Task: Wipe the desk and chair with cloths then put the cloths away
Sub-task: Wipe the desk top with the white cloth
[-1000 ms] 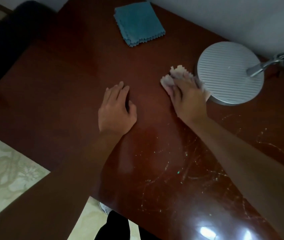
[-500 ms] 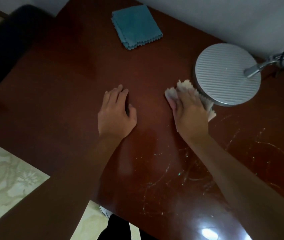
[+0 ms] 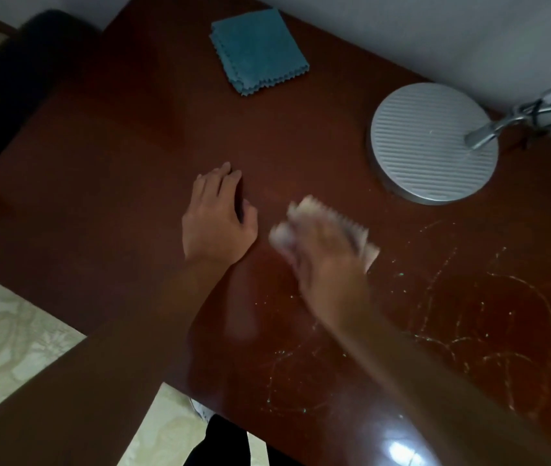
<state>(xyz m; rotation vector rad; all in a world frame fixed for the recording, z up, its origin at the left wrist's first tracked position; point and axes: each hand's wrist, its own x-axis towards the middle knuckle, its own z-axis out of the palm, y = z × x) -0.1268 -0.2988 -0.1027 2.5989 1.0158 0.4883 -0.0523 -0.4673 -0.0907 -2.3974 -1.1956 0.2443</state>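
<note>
Since the earlier frame the right hand (image 3: pixel 326 260) and the pale cloth (image 3: pixel 331 218) under it have come nearer and leftward, away from the lamp base (image 3: pixel 432 142) they were touching and close to the left hand (image 3: pixel 215 220); the left hand and the blue cloth (image 3: pixel 259 50) have not shifted on the desk (image 3: pixel 116 163). Count: two hands, two cloths, one desk, one lamp. Nearest, a dark trouser leg and part of a shoe show at the near edge, cut off by the desk, with pale patterned flooring to the left. The near right of the desk top carries many fine light scratches or streaks and a bright glare spot. The left hand lies flat on the desk, palm down, fingers straight and together. The right hand is smeared by motion blur; it presses on the pale cloth, whose zigzag edge shows beyond the fingers, but whether the fingers are flat or curled cannot be told. Farther right stands the round ribbed lamp base, its metal arm cut off by the right edge. At the far edge the blue cloth lies folded, well apart from both hands. A dark shape at far left, possibly the chair, is too dim to identify.
</note>
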